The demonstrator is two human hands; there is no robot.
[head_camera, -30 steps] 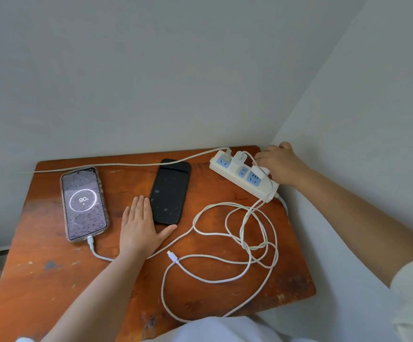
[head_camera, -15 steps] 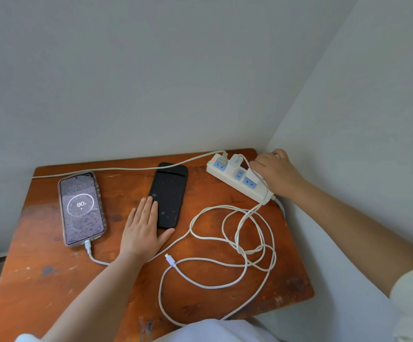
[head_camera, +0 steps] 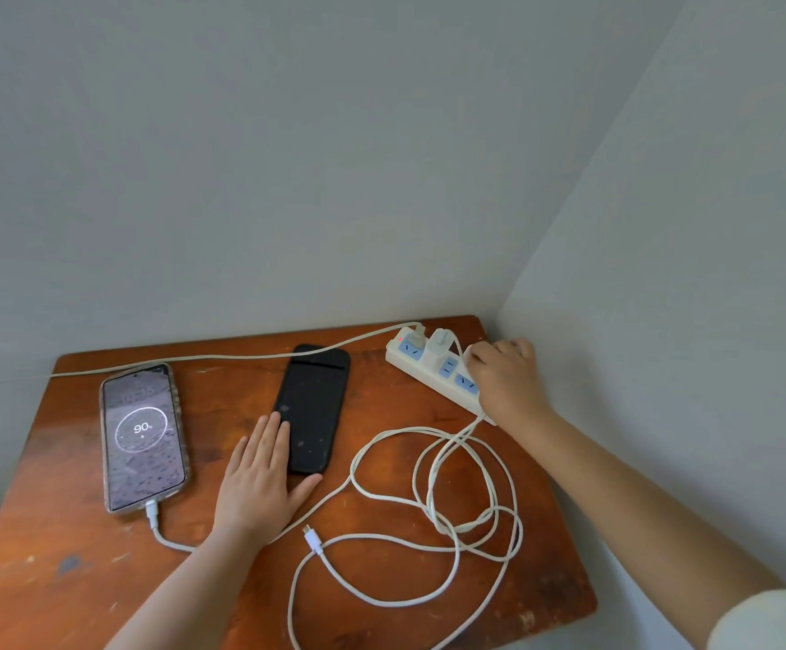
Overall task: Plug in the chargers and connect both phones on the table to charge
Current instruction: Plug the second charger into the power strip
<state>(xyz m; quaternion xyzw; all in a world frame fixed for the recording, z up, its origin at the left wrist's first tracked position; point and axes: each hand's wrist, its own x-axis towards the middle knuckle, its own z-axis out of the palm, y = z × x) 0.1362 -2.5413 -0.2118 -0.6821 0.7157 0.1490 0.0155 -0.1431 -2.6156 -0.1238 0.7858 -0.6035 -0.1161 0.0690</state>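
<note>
Single head-worn wide-angle view, looking forward and down from close above the table [head_camera: 76, 532], facing a wall corner [head_camera: 499, 312]; both forearms reaching in from below.

The right hand [head_camera: 506, 384] is shifting along the power strip [head_camera: 421, 368], now covering its near end where a second ago it was resting beside the far outlets. Under it, the strip is angling slightly. The left hand [head_camera: 259, 480] is easing its fingertips [head_camera: 274, 422] onto the dark phone's [head_camera: 311, 408] edge.
</note>
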